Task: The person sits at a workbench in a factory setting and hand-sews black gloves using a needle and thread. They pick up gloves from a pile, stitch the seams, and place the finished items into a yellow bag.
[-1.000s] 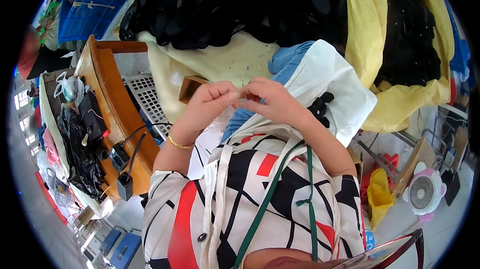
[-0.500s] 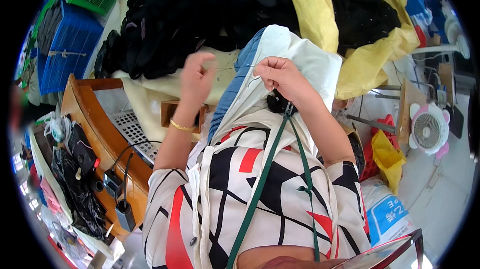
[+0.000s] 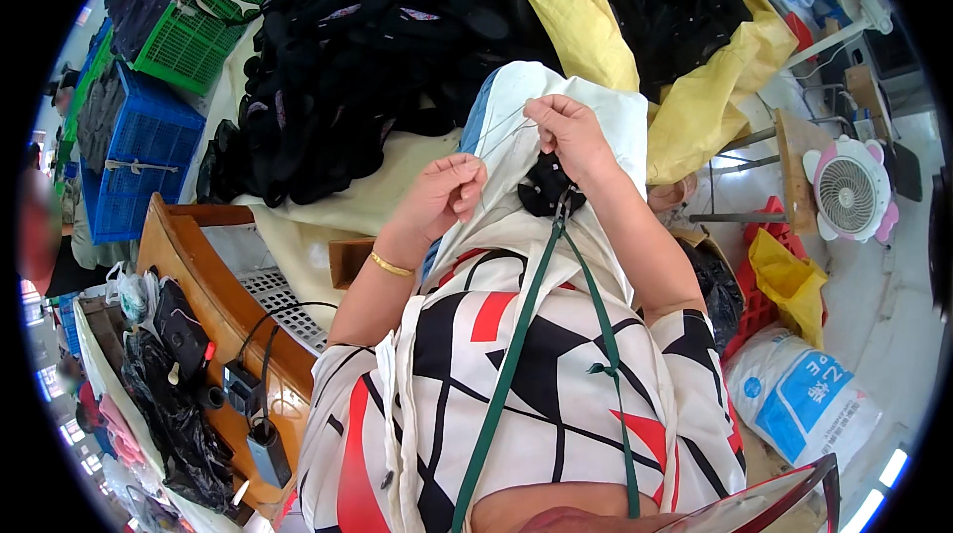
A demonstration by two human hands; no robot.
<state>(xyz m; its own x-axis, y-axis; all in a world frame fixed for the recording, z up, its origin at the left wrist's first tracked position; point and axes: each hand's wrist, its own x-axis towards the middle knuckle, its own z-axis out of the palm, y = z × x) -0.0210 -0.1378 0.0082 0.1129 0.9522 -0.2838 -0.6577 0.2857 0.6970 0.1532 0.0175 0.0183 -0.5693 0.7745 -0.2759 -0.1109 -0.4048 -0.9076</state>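
Note:
Above my lap, my left hand [image 3: 447, 194] is closed in a pinch, fingers curled toward the palm. Up and to its right, my right hand [image 3: 568, 131] pinches thumb against forefinger. Thin dark thread [image 3: 504, 136] runs between the two hands; whether a needle is on it I cannot make out. Just below my right hand a black cloth piece [image 3: 541, 188] lies on the white cloth [image 3: 516, 96] over my lap. A small dark metal tool [image 3: 563, 205], perhaps snips, hangs by the black piece from a green cord [image 3: 521, 354] round my neck.
Ahead lies a large heap of black shoe-like pieces [image 3: 387, 47], with more in a yellow sack [image 3: 695, 126]. A wooden bench or table [image 3: 213, 315] with chargers stands left, near blue [image 3: 149, 156] and green crates [image 3: 204, 27]. A small fan [image 3: 849, 188] is at right.
My left hand has moved down and to the right, closer to my body. My right hand has risen slightly and shifted right. The view has tilted and turned a little.

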